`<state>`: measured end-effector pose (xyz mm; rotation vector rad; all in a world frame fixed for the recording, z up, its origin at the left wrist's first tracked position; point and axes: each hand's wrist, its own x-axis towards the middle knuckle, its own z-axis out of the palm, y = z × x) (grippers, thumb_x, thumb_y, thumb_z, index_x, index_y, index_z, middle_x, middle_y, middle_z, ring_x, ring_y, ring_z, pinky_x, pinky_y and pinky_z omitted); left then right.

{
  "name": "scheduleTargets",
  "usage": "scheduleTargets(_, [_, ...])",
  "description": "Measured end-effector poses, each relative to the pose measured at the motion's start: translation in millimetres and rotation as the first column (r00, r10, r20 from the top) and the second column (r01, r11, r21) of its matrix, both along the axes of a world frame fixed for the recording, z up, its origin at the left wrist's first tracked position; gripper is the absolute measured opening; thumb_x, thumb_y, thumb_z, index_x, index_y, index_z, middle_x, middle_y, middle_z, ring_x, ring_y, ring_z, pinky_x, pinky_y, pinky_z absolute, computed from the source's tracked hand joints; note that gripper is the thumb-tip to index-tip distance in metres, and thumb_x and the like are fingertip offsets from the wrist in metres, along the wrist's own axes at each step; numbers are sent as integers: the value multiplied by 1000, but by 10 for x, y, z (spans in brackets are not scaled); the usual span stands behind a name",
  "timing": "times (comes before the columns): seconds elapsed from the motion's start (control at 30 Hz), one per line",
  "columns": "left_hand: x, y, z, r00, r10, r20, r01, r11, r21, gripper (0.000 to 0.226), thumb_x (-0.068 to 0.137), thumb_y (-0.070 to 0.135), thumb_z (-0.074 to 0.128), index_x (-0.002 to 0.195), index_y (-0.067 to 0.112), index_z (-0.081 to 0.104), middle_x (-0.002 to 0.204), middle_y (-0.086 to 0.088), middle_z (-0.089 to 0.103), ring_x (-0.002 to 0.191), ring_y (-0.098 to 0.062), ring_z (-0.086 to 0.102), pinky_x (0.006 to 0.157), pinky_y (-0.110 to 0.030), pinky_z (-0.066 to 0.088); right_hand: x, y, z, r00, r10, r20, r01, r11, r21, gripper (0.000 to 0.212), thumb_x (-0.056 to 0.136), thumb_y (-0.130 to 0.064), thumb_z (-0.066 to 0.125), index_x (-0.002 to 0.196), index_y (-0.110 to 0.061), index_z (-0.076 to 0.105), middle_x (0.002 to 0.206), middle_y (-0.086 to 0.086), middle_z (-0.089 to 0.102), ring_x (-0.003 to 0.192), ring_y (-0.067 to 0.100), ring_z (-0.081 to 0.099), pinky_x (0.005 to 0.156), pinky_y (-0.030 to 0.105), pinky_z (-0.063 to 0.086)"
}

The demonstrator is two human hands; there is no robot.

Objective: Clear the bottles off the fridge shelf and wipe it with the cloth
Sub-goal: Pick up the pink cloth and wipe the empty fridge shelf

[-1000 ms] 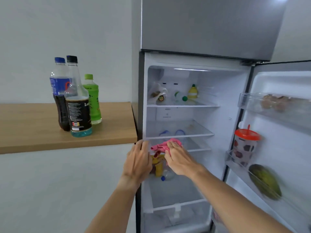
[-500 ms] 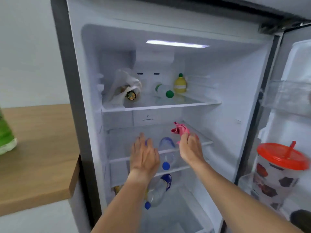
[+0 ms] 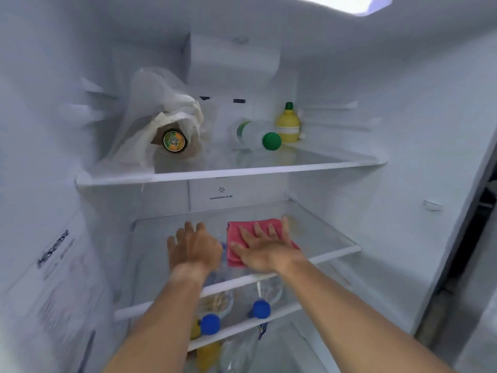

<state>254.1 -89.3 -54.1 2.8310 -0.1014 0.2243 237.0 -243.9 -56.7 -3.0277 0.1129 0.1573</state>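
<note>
A pink cloth (image 3: 236, 232) lies flat on the glass middle shelf (image 3: 322, 232) inside the fridge. My right hand (image 3: 265, 250) presses down on the cloth, palm flat and fingers spread. My left hand (image 3: 192, 247) rests beside it to the left on the same shelf, fingers apart, holding nothing. No bottles stand on this shelf. Two clear bottles with blue caps (image 3: 210, 323) (image 3: 261, 308) lie on the shelf below, seen through the glass.
The top shelf (image 3: 228, 172) holds a bottle wrapped in a white bag (image 3: 172, 130), a lying bottle with a green cap (image 3: 258, 135) and a yellow lemon-shaped bottle (image 3: 287, 125). Yellow items (image 3: 208, 354) sit lower down. The fridge light (image 3: 347, 2) is on.
My head moved closer into the fridge. My right hand carried the pink cloth onto the middle shelf and spread it flat. My left hand came to rest on the shelf.
</note>
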Motion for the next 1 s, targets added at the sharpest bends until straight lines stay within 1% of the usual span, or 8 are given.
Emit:
scheduleTargets(0.07, [77, -10, -74, 1000, 16, -2, -15, 999, 38, 48, 94, 31, 34, 138, 18, 46, 145, -11, 45, 137, -30, 39, 114, -47, 29, 160, 62, -71, 996, 74, 45, -73, 997, -24, 75, 88, -76, 6, 155, -44, -3, 167, 1, -7, 152, 33, -11, 107, 52, -28])
scheduleTargets(0.2, [198, -4, -117, 1000, 8, -16, -7, 993, 115, 45, 94, 33, 30, 134, 22, 46, 144, -7, 45, 136, -30, 38, 110, -48, 29, 571, 40, -72, 990, 137, 32, -138, 990, 30, 71, 91, -73, 14, 155, -46, 2, 167, -4, -5, 153, 28, -9, 116, 54, -15])
scheduleTargets(0.4, [242, 27, -169, 1000, -25, -8, 25, 992, 124, 50, 95, 33, 31, 144, 24, 36, 150, -4, 39, 139, -30, 34, 113, -47, 25, 899, -310, -40, 999, 30, 42, -30, 999, 14, 72, 90, -72, 15, 156, -44, 4, 168, -6, -1, 153, 25, -4, 119, 52, -8])
scheduleTargets(0.5, [239, 25, -165, 1000, -26, -2, 26, 992, 120, 49, 96, 32, 29, 144, 23, 36, 150, -5, 39, 139, -29, 34, 114, -48, 25, 933, -547, -8, 1000, -22, 4, 23, 998, -55, 72, 91, -72, 15, 156, -45, 5, 168, -4, -2, 153, 27, -4, 119, 53, -5])
scheduleTargets(0.63, [225, 11, -146, 1000, -25, -5, 26, 994, 103, 49, 96, 32, 28, 143, 23, 38, 150, -5, 39, 139, -29, 34, 114, -47, 24, 750, -946, 29, 981, -192, -6, 191, 979, -64, 80, 86, -80, 15, 156, -45, 1, 168, -4, -3, 153, 25, -3, 118, 54, -4])
scheduleTargets(0.77, [206, 17, -127, 999, -20, -25, 23, 994, 109, 51, 95, 32, 29, 144, 21, 37, 150, -6, 38, 140, -30, 32, 114, -48, 23, 391, -1114, 12, 968, -250, 11, 250, 966, -73, 81, 86, -80, 13, 157, -43, 2, 168, -1, -3, 153, 25, -6, 119, 53, -1])
scheduleTargets(0.83, [181, 17, -121, 999, -21, -33, 25, 994, 110, 51, 95, 33, 29, 144, 21, 37, 150, -6, 38, 140, -29, 32, 115, -48, 23, 212, -1060, -11, 959, -282, -6, 281, 958, -61, 82, 85, -81, 12, 157, -43, 0, 168, 0, -5, 153, 27, -7, 119, 56, -2])
scheduleTargets(1.0, [150, 14, -104, 999, -25, -40, 29, 994, 108, 47, 96, 33, 27, 139, 21, 41, 148, -7, 40, 139, -30, 33, 115, -48, 24, -70, -645, -35, 975, -219, -24, 219, 976, -12, 79, 84, -81, 13, 154, -48, -4, 167, -1, -10, 152, 36, -9, 115, 63, -7])
